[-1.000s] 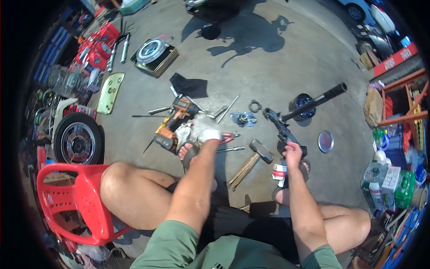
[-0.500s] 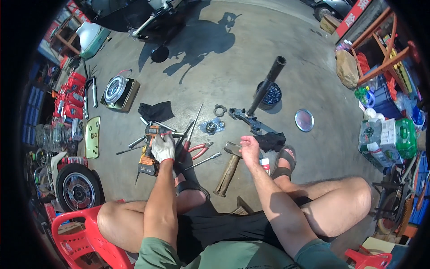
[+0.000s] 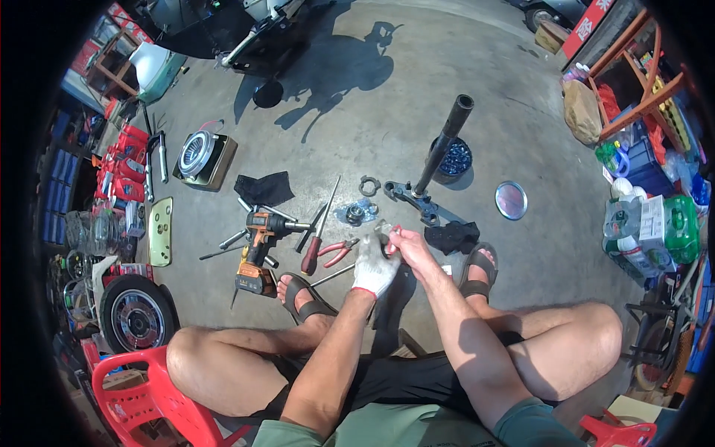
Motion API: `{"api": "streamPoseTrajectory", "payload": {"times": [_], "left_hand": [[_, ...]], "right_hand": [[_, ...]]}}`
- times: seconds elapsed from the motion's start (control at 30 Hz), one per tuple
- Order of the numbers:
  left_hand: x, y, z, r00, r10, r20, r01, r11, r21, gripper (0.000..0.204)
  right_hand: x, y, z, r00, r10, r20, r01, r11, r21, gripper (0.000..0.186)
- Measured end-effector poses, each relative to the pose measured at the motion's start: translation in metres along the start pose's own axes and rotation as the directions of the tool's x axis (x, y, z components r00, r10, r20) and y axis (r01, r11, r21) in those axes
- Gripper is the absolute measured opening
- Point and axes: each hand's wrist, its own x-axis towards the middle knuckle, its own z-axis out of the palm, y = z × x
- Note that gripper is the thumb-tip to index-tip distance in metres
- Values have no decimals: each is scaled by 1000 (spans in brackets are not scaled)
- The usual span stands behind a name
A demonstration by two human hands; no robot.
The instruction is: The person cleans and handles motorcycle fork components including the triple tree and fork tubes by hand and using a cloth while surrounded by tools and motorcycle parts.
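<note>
My left hand (image 3: 375,264), in a white glove, meets my bare right hand (image 3: 406,244) in front of me. Both are closed around something small that I cannot make out. Just beyond them lie a bearing in blue plastic (image 3: 355,214) and a metal ring (image 3: 370,185). To their left are an orange-black cordless drill (image 3: 255,249), red-handled pliers (image 3: 335,250), a screwdriver (image 3: 310,258) and several metal tools. A black steering stem (image 3: 438,156) stands on its clamp right of centre, beside a container of dark small parts (image 3: 456,159) and a black cloth (image 3: 450,237).
Far left are red jugs (image 3: 131,175), a wheel (image 3: 136,319) and a red chair (image 3: 134,387). A boxed metal part (image 3: 203,160) and black cloth (image 3: 263,188) lie nearer centre. A motorbike (image 3: 246,37) stands ahead. Bottles (image 3: 674,231) and a wooden frame (image 3: 625,89) line the right.
My gloved left hand has left the drill and moved right to meet my right hand. My right hand, at the stem clamp a second ago, has shifted left to the middle.
</note>
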Motion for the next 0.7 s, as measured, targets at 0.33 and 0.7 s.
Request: {"api": "streamPoseTrajectory", "payload": {"times": [0.33,0.7], "left_hand": [[-1,-2,-45,950,-306,55,306,891,-334,43],[5,-46,-14,997,-79,3,79,997,-11,24]], "right_hand": [[-7,10,22,961,-267,76,253,728,-637,30],[-25,-39,45,720,-691,-59,474,552,-685,22]]}}
